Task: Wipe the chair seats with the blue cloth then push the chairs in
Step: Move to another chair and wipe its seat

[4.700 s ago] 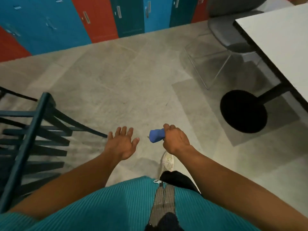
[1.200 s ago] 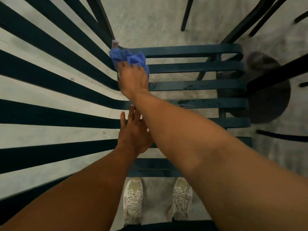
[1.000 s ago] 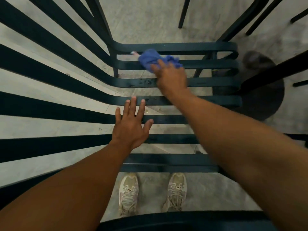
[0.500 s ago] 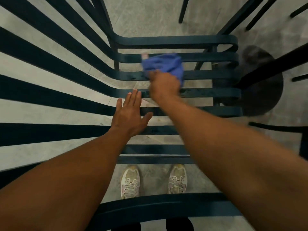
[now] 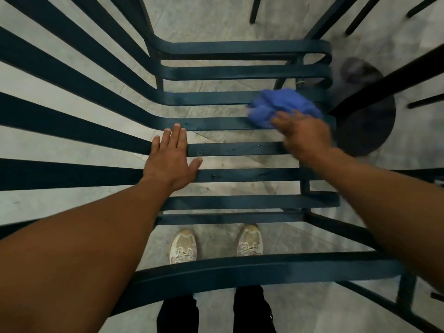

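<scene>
Your left hand (image 5: 171, 162) is lying flat with its palm down, fingers straight and close together, pointing to 12 o'clock, and the thumb is sticking out toward 3 o'clock. Your left arm is reaching up from 7 o'clock. Your right hand (image 5: 304, 133) is blurry, palm down, with its fingers pointing to 11 o'clock and pressing on the blue cloth (image 5: 281, 105). Your right arm is coming in from 4 o'clock.
</scene>
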`<state>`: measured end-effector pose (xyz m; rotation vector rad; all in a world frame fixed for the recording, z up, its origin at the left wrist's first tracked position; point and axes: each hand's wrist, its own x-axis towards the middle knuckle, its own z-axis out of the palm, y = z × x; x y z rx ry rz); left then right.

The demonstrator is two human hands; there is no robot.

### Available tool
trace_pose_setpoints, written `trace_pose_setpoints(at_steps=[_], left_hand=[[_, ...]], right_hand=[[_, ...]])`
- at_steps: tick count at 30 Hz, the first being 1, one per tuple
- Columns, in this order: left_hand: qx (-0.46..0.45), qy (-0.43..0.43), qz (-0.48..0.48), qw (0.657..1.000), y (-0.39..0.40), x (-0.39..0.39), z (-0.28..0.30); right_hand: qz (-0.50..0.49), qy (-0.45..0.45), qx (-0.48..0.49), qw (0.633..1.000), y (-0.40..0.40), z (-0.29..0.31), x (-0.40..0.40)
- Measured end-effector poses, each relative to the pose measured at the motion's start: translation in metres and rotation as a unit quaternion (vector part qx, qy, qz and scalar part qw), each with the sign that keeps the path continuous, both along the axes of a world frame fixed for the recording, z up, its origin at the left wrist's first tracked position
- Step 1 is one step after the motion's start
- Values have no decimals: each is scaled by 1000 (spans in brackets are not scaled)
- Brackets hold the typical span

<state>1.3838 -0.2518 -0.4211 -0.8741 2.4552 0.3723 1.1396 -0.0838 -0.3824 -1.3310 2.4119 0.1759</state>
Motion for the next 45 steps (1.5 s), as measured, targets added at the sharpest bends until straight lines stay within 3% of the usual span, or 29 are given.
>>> trace_pose_setpoints(at_steps=[3,6,10,12,14,19,21,26,29,30,32,33,34,35,36,41,45], left_hand=[[23,36,27,999,-2,-4,4],[34,88,58,994,-4,-5,10],[54,124,136,981,-9,-8,14],[61,155,211,963,-14,-11,18],[65,187,233,952,-18,-10,20],[54,144,133,979,-13,-7,11],[48,91,95,990,-7,-7,9],[37,47,21,998,-10,-2,5],[33,34,11,999,-8,-1,0],[27,29,7,999,-7,-2,-2],[19,13,3,1000,-6,-3,-4],[19,8,3,1000,-7,-3,-4],[23,5,4,1000,-8,-3,-4],[29,5,6,1000,-9,-4,-4],[37,7,8,999,-8,-4,-3],[70,36,72,994,-11,-8,9],[85,10,67,994,-17,-7,14]], right_hand=[[-135,30,42,989,37,22,-20],[-187,46,37,981,14,21,4],[-248,-125,29,960,-76,-1,92],[-164,-177,13,970,-108,-6,150],[-76,-164,-14,983,-115,-7,179],[194,-104,20,975,-71,-12,117],[224,-92,65,968,-37,-8,87],[86,-62,92,990,73,23,6],[-72,-17,193,978,110,24,-8],[-168,28,284,944,107,14,-8],[-276,120,454,838,79,7,13],[-229,111,402,880,64,3,30],[-157,35,263,951,50,-10,46],[-118,-80,149,979,29,-10,71],[-86,-153,109,978,2,-5,96],[-41,-307,43,950,-86,-12,179],[64,-306,56,948,-70,-7,159]])
